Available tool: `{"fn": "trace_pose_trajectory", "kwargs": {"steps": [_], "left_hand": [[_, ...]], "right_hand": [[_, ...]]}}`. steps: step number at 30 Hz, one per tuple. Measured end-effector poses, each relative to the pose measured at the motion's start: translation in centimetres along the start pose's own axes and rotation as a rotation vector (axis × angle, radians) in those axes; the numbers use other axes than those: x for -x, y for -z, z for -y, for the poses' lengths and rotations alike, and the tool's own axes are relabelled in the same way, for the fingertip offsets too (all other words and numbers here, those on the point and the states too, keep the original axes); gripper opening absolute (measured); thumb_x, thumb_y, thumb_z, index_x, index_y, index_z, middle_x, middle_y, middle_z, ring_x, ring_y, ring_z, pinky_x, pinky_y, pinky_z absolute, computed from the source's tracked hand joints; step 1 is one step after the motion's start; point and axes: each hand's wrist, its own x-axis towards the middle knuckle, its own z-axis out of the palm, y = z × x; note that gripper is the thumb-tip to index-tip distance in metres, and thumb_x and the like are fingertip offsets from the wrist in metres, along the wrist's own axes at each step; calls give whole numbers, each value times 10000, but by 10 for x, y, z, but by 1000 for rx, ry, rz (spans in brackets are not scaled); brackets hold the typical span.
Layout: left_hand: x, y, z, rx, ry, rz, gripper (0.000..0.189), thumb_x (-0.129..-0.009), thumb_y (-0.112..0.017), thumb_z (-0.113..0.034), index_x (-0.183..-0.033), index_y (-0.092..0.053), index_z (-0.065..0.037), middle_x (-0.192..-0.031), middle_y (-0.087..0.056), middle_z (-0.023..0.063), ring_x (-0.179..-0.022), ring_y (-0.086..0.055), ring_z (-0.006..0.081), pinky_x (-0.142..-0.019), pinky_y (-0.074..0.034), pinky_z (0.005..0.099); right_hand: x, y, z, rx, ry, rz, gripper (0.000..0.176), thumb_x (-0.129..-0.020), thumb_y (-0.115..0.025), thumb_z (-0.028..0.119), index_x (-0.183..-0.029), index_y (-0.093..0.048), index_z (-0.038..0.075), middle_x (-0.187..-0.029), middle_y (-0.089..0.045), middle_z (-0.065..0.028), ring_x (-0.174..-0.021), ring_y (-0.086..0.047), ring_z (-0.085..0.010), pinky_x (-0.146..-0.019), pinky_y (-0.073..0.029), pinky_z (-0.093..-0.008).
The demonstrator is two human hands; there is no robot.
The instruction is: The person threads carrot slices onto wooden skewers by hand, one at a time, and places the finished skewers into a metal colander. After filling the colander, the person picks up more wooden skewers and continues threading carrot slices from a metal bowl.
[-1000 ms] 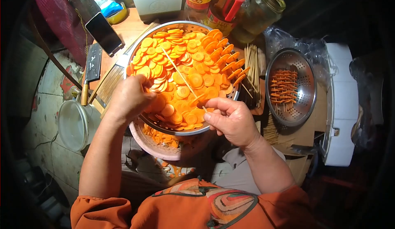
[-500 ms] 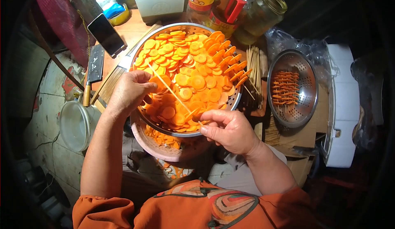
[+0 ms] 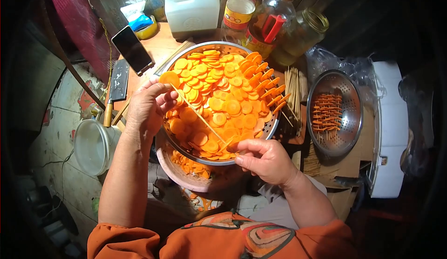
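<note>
My left hand (image 3: 151, 101) pinches a round carrot slice (image 3: 170, 78) at the upper end of a thin wooden skewer (image 3: 200, 117). The lower end of that skewer sits between the thumb and fingers of my right hand (image 3: 266, 160), at the near right rim. Both hands are over a metal colander (image 3: 206, 162) heaped with loose carrot slices (image 3: 233, 106). Along its right side lie several skewers threaded with spaced carrot slices (image 3: 261, 78).
Right of it, a second colander (image 3: 350, 119) holds threaded carrot skewers (image 3: 327, 112). Bare skewers (image 3: 292, 89) lie between the colanders. Beneath is a pink basin (image 3: 179, 179) with carrot pieces. At left are a cleaver (image 3: 119, 79), phone (image 3: 132, 49) and bucket (image 3: 91, 147); a jug (image 3: 192, 12) stands behind.
My left hand has risen from the carrot heap, and the slice in it now shows at the skewer's upper tip. My right hand keeps its hold. The whole view has shifted slightly.
</note>
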Motion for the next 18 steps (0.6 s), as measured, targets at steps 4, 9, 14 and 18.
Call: {"fn": "trace_pose_trajectory", "kwargs": {"steps": [4, 9, 14, 18], "left_hand": [[1, -1, -2, -38, -25, -7, 178, -791, -600, 1, -952, -533, -39, -844, -626, 70, -660, -630, 147, -584, -537, 244], [0, -1, -2, -67, -45, 2, 157, -791, -607, 0, -929, -541, -34, -822, -625, 63, -655, -626, 142, -587, -536, 240], [2, -4, 4, -174, -162, 19, 110, -801, -615, -28, -893, -556, -43, -786, -622, 52, -637, -619, 129, -595, -527, 241], [10, -13, 22, -165, -204, 75, 98, -807, -588, -22, -891, -550, -57, -764, -615, 51, -631, -622, 138, -588, -520, 233]], "right_hand": [[0, 1, 2, 19, -3, 6, 233, -832, -622, 83, -1033, -610, -32, -646, -524, 56, -590, -469, -13, -548, -408, -181], [1, 3, 2, -5, 26, 14, 216, -836, -613, 62, -1020, -609, -49, -669, -560, 30, -608, -498, -25, -575, -435, -186], [1, 3, 0, -12, 34, 8, 211, -834, -615, 63, -1015, -612, -46, -671, -562, 29, -611, -507, -28, -577, -437, -189], [-1, 2, -3, -22, 42, -11, 221, -834, -618, 76, -1019, -609, -45, -673, -563, 27, -611, -514, -32, -568, -429, -184]]}}
